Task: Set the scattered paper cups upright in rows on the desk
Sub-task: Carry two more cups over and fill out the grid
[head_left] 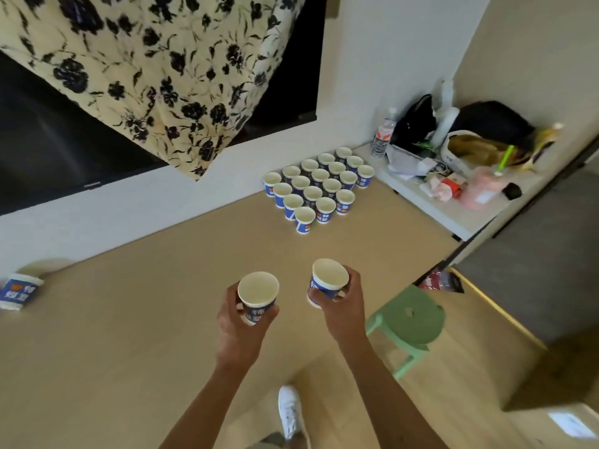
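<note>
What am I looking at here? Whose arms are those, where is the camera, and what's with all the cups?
There is no machine here. These are a person's two bare arms, seen from a wide-angle camera worn on their head and looking down, which is why the room bends at the edges. The left hand holds a paper cup, and the right hand holds a second cup. Both cups are mouth up. Below the hands is the tan desk. At its far end, rows of cups stand upright in a neat block. A lone cup sits at the far left, apart from the rows. To the right are a green stool on the floor and a cluttered white shelf.
</note>
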`<state>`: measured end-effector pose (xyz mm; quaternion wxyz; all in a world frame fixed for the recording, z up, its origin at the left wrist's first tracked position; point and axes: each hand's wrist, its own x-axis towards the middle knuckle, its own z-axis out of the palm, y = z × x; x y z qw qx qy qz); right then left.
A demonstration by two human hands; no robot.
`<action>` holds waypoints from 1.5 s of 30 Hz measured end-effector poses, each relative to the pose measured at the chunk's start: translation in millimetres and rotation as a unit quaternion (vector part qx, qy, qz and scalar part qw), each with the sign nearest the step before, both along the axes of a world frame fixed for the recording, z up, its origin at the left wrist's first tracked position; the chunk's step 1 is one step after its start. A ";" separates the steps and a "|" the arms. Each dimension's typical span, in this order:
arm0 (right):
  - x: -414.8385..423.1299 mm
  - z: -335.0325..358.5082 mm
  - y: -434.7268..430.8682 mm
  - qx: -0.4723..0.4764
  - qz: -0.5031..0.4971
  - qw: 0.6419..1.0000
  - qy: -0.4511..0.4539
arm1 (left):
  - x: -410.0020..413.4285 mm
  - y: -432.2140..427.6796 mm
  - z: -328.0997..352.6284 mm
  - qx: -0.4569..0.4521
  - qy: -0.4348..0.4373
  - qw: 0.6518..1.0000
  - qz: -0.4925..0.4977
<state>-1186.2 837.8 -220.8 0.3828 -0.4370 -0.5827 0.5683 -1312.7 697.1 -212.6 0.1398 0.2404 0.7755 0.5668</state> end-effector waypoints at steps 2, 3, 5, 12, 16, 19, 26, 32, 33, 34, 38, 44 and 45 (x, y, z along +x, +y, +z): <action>5.5 -6.0 30.6 0.000 -0.016 1.000 -0.005 | 0.9 36.9 -4.0 0.001 -0.006 1.000 -0.013; 7.4 -9.9 46.9 0.000 -0.020 1.000 -0.012 | 0.9 56.3 -6.1 0.002 -0.010 1.000 -0.019; 8.8 -16.1 80.0 -0.008 -0.023 0.999 -0.032 | -1.0 93.6 -10.1 0.005 -0.024 0.999 -0.031; 4.4 -22.0 190.5 0.003 -0.046 0.996 -0.078 | -7.3 199.0 -4.6 0.001 -0.051 0.998 -0.049; -4.1 -30.2 244.8 -0.001 -0.042 0.994 -0.104 | -8.3 236.1 -2.5 -0.008 -0.053 0.998 -0.040; -15.0 -38.0 288.4 0.006 -0.041 0.993 -0.114 | -3.5 261.1 -4.3 -0.014 -0.058 0.997 -0.043; -45.7 -69.2 393.8 -0.002 0.028 0.991 -0.130 | 12.2 328.2 -14.5 -0.033 -0.051 0.998 0.000; -67.1 -99.2 474.4 0.011 0.088 0.982 -0.166 | 15.8 382.4 -18.9 -0.056 -0.045 0.996 0.052; -70.7 -104.7 484.9 0.013 0.101 0.979 -0.175 | 16.9 389.7 -19.7 -0.060 -0.047 0.995 0.060; -74.6 -110.2 494.4 0.013 0.114 0.977 -0.181 | 17.8 396.8 -20.3 -0.065 -0.050 0.994 0.069; -87.8 -130.3 519.0 0.018 0.160 0.967 -0.197 | 23.3 416.8 -25.1 -0.080 -0.064 0.990 0.095; -100.8 -150.1 534.6 0.036 0.181 0.963 -0.195 | 32.1 424.6 -30.2 -0.106 -0.060 0.987 0.109; -102.7 -151.9 535.9 0.036 0.179 0.964 -0.193 | 33.0 424.7 -31.7 -0.107 -0.060 0.986 0.109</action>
